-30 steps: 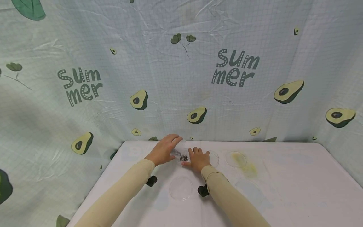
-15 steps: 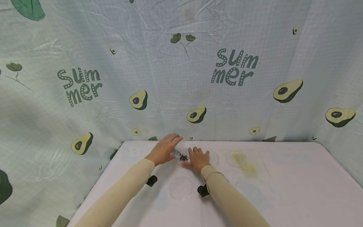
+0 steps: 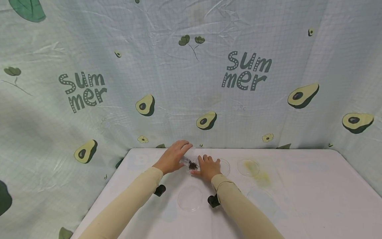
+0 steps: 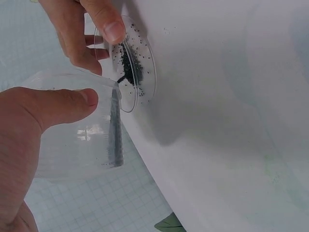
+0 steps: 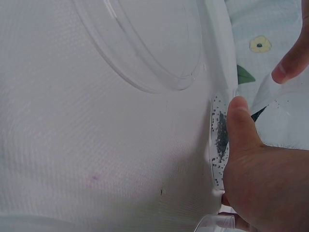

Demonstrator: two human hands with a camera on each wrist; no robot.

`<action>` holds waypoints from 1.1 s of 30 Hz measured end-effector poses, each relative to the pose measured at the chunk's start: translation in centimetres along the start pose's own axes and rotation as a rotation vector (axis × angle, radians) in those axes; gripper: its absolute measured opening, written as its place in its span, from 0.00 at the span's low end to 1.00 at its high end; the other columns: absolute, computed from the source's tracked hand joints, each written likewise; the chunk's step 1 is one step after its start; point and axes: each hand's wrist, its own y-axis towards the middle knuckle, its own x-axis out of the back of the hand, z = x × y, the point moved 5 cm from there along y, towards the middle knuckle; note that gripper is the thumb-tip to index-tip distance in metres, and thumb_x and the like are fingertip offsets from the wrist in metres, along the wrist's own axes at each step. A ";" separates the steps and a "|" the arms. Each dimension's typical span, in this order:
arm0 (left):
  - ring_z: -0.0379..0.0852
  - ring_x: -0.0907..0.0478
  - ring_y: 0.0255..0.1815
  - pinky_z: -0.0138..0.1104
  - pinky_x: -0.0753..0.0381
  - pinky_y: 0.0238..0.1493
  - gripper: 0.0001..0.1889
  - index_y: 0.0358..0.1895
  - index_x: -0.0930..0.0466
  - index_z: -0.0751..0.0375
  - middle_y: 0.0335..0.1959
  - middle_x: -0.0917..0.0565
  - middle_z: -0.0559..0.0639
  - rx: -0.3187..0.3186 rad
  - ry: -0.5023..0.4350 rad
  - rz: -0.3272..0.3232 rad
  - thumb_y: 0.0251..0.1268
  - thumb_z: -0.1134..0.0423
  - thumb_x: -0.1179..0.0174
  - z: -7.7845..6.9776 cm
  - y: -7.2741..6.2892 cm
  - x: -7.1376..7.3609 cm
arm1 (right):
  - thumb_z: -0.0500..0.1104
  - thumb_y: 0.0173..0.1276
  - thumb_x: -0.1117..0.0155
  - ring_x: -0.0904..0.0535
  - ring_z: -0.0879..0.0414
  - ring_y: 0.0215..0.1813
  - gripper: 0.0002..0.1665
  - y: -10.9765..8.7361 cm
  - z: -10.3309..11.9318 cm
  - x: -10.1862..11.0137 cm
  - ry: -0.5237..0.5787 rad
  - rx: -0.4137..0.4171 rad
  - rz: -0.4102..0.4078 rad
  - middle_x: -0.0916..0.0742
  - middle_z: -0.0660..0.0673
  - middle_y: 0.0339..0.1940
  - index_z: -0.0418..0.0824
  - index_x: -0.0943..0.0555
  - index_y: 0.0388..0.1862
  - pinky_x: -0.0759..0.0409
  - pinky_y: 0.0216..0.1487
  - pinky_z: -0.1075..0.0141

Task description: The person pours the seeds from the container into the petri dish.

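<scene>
More dark grains (image 4: 131,67) beside right fingers (image 4: 115,31)

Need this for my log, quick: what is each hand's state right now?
Left hand: closed, holding a tilted clear container.
Right hand: closed, holding a clear dish with dark grains.

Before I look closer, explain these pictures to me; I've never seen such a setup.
There is no machine here, just a person working barehanded. The wide picture comes from a camera worn on the head; the two close ones are taken from the left and right wrists. The left hand holds a tilted clear cup, with dark grains running from its lip into a clear dish. The right hand grips that dish. More clear round dishes lie on the white table.
</scene>
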 end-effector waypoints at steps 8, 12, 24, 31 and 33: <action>0.49 0.31 0.67 0.41 0.31 0.69 0.43 0.65 0.32 0.54 0.64 0.27 0.51 0.005 -0.002 0.000 0.40 0.62 0.21 0.0 0.2 0.1 | 0.74 0.56 0.41 0.26 0.44 0.62 0.49 0.1 -0.1 0.0 0.008 0.003 0.003 0.21 0.40 0.60 0.44 0.30 0.67 0.30 0.61 0.36; 0.49 0.31 0.67 0.40 0.31 0.69 0.43 0.66 0.32 0.54 0.64 0.27 0.51 0.011 0.004 0.001 0.40 0.61 0.21 -0.1 0.2 0.2 | 0.74 0.56 0.41 0.26 0.44 0.63 0.49 0.2 -0.2 -0.1 0.004 0.003 0.005 0.22 0.40 0.61 0.44 0.30 0.68 0.30 0.61 0.36; 0.50 0.30 0.66 0.40 0.30 0.69 0.44 0.65 0.32 0.57 0.64 0.27 0.53 0.037 -0.008 -0.012 0.39 0.60 0.20 0.1 0.1 0.1 | 0.74 0.57 0.41 0.27 0.43 0.64 0.50 0.2 -0.1 0.0 0.025 0.008 0.037 0.23 0.40 0.63 0.44 0.31 0.69 0.32 0.62 0.35; 0.50 0.30 0.67 0.41 0.30 0.69 0.44 0.66 0.33 0.58 0.64 0.27 0.54 0.100 -0.072 -0.017 0.40 0.60 0.21 0.7 -0.3 -0.3 | 0.73 0.58 0.42 0.27 0.44 0.64 0.49 0.1 -0.2 0.2 0.020 0.017 0.032 0.23 0.40 0.62 0.43 0.31 0.69 0.31 0.62 0.36; 0.51 0.30 0.67 0.42 0.30 0.69 0.45 0.66 0.34 0.58 0.64 0.27 0.54 0.114 -0.086 -0.025 0.40 0.60 0.21 1.0 -0.4 -0.4 | 0.73 0.59 0.42 0.27 0.43 0.65 0.49 0.1 -0.2 0.3 0.020 0.017 0.030 0.23 0.40 0.62 0.43 0.31 0.69 0.32 0.62 0.36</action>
